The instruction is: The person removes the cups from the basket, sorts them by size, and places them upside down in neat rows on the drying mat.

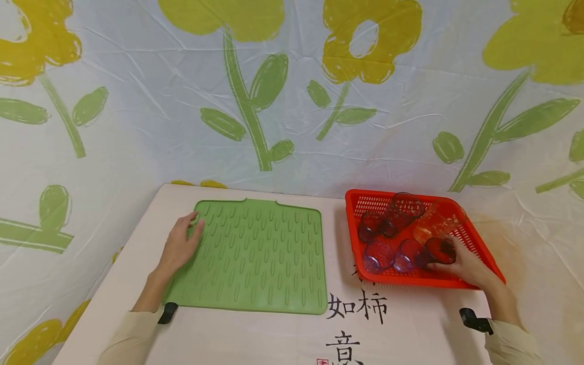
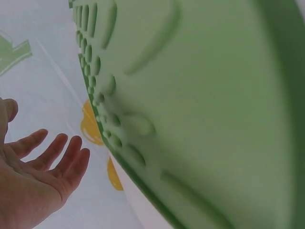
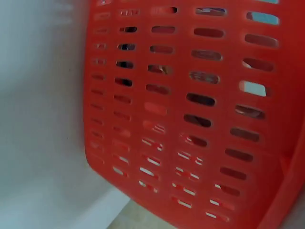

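Note:
My right hand reaches into the red plastic basket and grips a dark drinking glass near its front right corner, thumb on the near side. Around it in the basket lie several more glasses: purple-tinted ones along the front, a dark glass tilted at the back and a clear glass beside it. The right wrist view shows the slotted basket wall, which hides the hand. My left hand, its fingers spread and relaxed, is at the left edge of a green ridged mat and holds nothing.
The mat and basket rest side by side on a pale table with black brush characters at its front. Behind and beside the table hangs a white sheet printed with yellow flowers.

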The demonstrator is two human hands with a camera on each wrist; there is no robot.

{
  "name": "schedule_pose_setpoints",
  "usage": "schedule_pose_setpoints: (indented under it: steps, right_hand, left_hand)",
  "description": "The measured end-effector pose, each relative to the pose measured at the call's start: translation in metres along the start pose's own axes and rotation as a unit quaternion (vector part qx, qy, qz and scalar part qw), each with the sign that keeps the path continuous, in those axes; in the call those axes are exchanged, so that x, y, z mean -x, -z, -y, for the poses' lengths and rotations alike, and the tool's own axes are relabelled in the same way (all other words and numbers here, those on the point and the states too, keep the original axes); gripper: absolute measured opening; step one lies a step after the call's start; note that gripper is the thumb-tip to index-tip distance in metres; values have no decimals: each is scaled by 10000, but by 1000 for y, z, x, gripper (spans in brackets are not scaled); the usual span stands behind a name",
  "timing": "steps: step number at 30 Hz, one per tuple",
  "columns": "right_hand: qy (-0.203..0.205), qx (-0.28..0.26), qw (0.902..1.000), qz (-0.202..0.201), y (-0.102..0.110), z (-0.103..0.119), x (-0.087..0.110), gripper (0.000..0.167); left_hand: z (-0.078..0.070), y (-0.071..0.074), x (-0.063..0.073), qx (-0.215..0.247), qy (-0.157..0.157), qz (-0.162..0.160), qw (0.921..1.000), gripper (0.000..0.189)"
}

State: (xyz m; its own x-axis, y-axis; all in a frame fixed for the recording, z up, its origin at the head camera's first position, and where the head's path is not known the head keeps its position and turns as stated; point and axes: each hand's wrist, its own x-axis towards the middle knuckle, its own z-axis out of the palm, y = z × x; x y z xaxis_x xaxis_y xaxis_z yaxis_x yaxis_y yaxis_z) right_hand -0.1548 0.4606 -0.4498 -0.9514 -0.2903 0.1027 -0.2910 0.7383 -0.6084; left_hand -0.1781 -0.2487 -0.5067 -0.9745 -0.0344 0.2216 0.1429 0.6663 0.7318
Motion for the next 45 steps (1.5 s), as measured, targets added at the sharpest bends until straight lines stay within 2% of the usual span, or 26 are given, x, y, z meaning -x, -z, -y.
schedule_pose_setpoints:
  steps: [6,9,17,25,31,38,45]
  right_hand:
    - [-614,67,9980,-150,2,0,2,70]
    - [-705,-15,9967,-412,2,2,3,70]
    - [-407,-807,9889,-1182,-1,15,-3,66]
    - [-75,-1123,9827,-1468,-6,30,-12,68]
    - [-34,-1655,9754,-1454,-12,53,-19,69]
    - [235,-2453,9579,-1472,-21,78,-33,72]
    - [357,-2785,9498,-1376,-35,101,-47,75]
  left_hand:
    - [-7,-7,-1,166,-25,61,9998,58]
    - [-12,-7,-1,204,-46,69,9998,58]
    - [-19,-14,-3,727,-216,27,9971,53]
    - [-32,-26,-8,941,-327,-17,9950,52]
    - [-47,-34,-8,1156,-309,37,9928,50]
    - [-60,-47,-10,1328,-329,100,9906,49]
    - [-72,-61,-11,1514,-436,190,9873,49]
